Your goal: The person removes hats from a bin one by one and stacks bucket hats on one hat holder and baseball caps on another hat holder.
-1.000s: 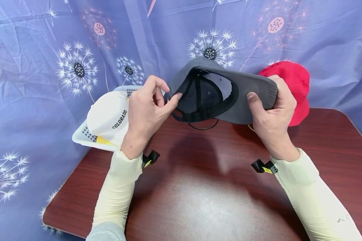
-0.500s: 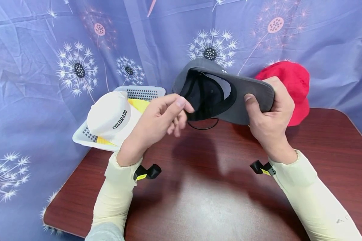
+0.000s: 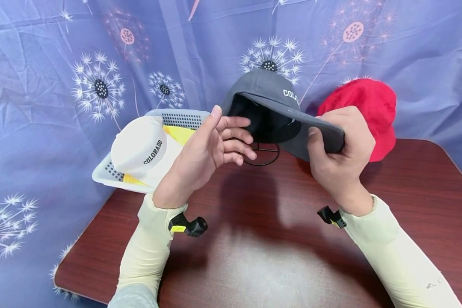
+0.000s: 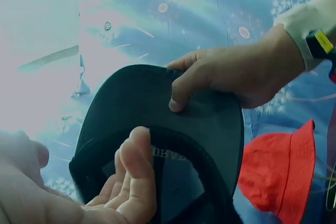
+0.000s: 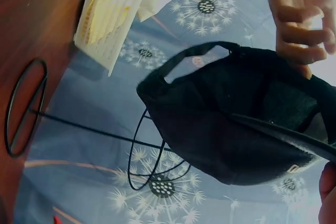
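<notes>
My right hand (image 3: pixel 344 158) grips the brim of a dark grey baseball cap (image 3: pixel 259 87), thumb on the brim's underside. The cap hangs in the air, its inside turned partly toward me and white letters on its front. At the cap's left edge, my left hand (image 3: pixel 205 152) has its fingers spread and extended toward the opening; whether they touch the cap I cannot tell. Behind and below the cap stands a black wire hat stand (image 5: pixel 94 127); in the head view only its base ring (image 3: pixel 268 163) shows, the rest being hidden.
A red hat (image 3: pixel 377 115) sits at the back right, its support hidden. On the back left, a light plastic basket (image 3: pixel 100 176) holds a white "COLORADO" cap (image 3: pixel 132 147) and something yellow (image 3: pixel 179 133). A patterned curtain (image 3: pixel 219 38) hangs behind the brown table (image 3: pixel 254 205).
My left hand has released its pinch on the cap's edge and spread its fingers. The right hand has tilted the brim down, so the front lettering shows more.
</notes>
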A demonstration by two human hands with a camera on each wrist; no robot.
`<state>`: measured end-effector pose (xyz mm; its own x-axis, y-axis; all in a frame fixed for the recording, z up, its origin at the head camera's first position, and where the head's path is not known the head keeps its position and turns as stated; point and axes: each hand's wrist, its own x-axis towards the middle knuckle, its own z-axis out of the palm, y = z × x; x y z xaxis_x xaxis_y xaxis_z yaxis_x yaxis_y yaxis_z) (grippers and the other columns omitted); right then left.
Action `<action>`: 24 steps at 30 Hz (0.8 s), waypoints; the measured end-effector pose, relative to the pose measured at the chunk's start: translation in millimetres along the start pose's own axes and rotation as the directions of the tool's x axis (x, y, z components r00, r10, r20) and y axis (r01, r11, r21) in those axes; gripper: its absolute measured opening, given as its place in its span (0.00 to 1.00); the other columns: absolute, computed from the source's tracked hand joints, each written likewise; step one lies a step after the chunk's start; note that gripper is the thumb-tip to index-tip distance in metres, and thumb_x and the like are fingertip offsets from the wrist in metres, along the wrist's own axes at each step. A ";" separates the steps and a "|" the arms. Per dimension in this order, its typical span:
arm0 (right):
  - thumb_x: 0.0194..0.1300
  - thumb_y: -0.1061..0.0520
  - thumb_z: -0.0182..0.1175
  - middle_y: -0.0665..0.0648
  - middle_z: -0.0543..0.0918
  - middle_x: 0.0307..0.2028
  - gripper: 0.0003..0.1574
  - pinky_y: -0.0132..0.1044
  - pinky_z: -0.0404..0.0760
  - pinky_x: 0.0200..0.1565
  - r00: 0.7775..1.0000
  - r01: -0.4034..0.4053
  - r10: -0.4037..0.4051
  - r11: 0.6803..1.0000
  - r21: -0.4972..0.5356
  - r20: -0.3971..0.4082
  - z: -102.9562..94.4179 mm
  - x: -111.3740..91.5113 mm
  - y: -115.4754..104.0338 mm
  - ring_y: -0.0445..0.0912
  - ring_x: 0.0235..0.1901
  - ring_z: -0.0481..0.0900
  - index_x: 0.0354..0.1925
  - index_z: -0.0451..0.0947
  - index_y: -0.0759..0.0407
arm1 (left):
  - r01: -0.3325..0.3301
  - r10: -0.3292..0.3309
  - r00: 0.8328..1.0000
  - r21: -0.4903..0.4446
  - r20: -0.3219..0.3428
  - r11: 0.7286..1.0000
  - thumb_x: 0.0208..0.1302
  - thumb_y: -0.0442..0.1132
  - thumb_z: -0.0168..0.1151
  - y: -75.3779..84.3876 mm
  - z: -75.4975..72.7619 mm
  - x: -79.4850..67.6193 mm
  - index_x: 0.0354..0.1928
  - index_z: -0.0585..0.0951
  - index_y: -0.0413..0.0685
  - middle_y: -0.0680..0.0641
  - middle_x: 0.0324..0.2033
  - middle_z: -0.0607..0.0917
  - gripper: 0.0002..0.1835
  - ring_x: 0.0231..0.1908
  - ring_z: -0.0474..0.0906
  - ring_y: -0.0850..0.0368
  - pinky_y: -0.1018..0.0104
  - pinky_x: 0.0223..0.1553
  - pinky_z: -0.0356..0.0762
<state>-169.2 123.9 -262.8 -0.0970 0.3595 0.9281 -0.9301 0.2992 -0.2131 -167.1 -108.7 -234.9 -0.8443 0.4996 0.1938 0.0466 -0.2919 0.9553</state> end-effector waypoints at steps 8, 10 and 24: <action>0.53 0.71 0.63 0.70 0.78 0.25 0.03 0.39 0.77 0.37 0.985 0.175 -0.173 0.980 -0.091 0.029 4.5 -12.0 -11.4 0.63 0.23 0.72 0.30 0.80 0.69 | -0.025 0.014 0.995 -0.119 -0.095 0.993 0.83 0.62 0.37 -0.9 -5.5 4.8 0.55 0.77 0.40 0.46 0.39 0.84 0.31 0.36 0.88 0.49 0.63 0.39 0.86; 0.51 0.74 0.63 0.68 0.75 0.24 0.06 0.43 0.74 0.32 0.968 0.251 -0.250 0.966 -0.060 0.028 7.1 -14.7 -11.6 0.62 0.22 0.70 0.30 0.80 0.68 | -0.039 0.023 0.994 -0.148 -0.104 0.988 0.83 0.62 0.38 -1.4 -8.2 6.2 0.52 0.78 0.41 0.45 0.39 0.85 0.31 0.36 0.87 0.50 0.62 0.41 0.86; 0.67 0.71 0.59 0.64 0.73 0.24 0.12 0.46 0.68 0.17 0.749 0.640 -0.629 0.768 0.018 0.208 8.1 -18.6 -14.1 0.57 0.18 0.66 0.26 0.81 0.69 | -0.164 0.082 0.965 -0.327 -0.249 0.931 0.88 0.50 0.43 -2.9 -16.6 12.5 0.48 0.84 0.50 0.53 0.37 0.90 0.20 0.32 0.88 0.61 0.68 0.37 0.86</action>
<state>-157.2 105.8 -274.5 0.4390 -0.1027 0.8926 -0.7828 0.4440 0.4360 -186.6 -115.1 -238.9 -0.9439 0.2548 0.2100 0.0072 -0.6201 0.7845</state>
